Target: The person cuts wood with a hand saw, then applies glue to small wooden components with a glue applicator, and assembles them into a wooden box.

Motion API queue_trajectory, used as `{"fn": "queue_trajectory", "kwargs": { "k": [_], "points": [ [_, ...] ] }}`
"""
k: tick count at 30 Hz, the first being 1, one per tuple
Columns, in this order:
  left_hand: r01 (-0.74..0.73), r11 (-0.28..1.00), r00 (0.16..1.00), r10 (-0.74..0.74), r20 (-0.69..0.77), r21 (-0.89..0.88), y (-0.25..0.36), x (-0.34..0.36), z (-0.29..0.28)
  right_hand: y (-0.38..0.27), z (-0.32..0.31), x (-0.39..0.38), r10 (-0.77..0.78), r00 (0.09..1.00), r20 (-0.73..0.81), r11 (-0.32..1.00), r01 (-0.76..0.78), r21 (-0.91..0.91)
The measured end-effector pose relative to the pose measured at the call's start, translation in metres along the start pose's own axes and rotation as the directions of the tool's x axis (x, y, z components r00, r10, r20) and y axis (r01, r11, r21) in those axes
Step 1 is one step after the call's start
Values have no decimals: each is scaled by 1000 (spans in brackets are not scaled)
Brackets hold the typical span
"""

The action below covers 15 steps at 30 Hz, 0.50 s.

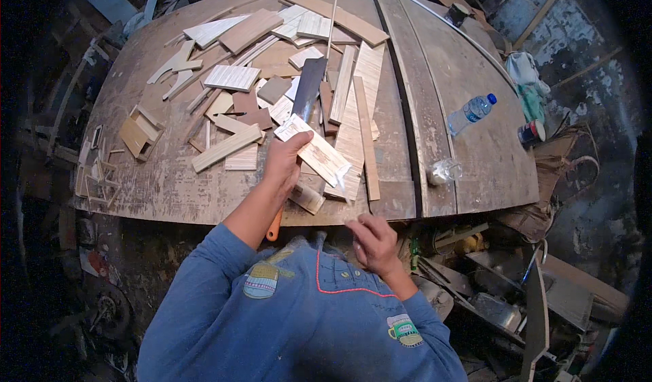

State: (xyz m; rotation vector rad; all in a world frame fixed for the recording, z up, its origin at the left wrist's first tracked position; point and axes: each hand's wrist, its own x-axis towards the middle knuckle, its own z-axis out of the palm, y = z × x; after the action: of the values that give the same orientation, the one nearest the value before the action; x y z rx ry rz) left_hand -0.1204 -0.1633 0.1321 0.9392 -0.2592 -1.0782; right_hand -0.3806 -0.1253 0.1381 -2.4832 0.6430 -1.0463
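Short wooden board (320, 154): held tilted over the near part of the workbench (183, 193), left hand (285, 159) clamped on its left end, thumb uppermost. Judged light and stiff; best gripped by its long edges, since the white patch (341, 173) at its right end may be slippery. Right hand (375, 242), half-curled, is apart from it; whether it holds anything cannot be told. Handsaw (310, 86) beyond.

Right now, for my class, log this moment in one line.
left hand: gripping pale board | right hand: partly curled, apart from board | blue-capped bottle: on table
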Motion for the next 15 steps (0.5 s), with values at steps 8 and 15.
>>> {"fn": "queue_trajectory", "kwargs": {
  "k": [8,15],
  "points": [
    [-23,999,1000,22,15,43,6,0,-3,60,-31,-20,243,898,-367,937,-315,-150],
    [-80,987,996,75,43,142,5,-12,10,138,-101,-13,517,686,-512,733,-664,-149]
  ]
}}
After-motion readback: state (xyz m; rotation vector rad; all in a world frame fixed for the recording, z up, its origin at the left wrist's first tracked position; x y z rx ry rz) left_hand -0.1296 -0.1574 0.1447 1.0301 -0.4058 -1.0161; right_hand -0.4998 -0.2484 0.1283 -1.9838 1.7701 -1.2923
